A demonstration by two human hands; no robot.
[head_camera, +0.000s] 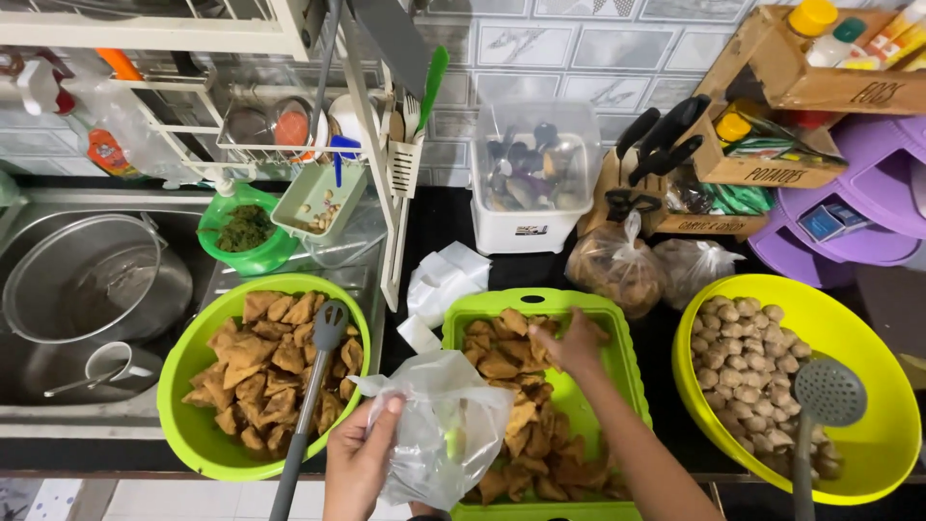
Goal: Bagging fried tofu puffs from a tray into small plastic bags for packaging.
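Looking from the left, the biggest risk I could see was the clear plastic bag (446, 434): the left hand (359, 461) had it bunched by one edge only, so the mouth sagged, and a fried piece dropped in carelessly could have slid off the floppy film onto the dark tabletop (434, 224) or back into the tray. That hand was curled closed, thumb and fingers pinching the bag's rim, holding it just above the near-left corner of the green rectangular tray (617, 328). The slotted spatula (311, 386) propped in the round green bowl (185, 359) sat close to that wrist too, so a bump might have tipped it out. Further right, the right hand (571, 342) was down in the tray with fingers bent and pressed together over the fried triangular pieces (502, 362), touching them; whether it had actually gripped one, I couldn't tell. The yellow bowl (868, 338) of round balls sat well apart on the right.
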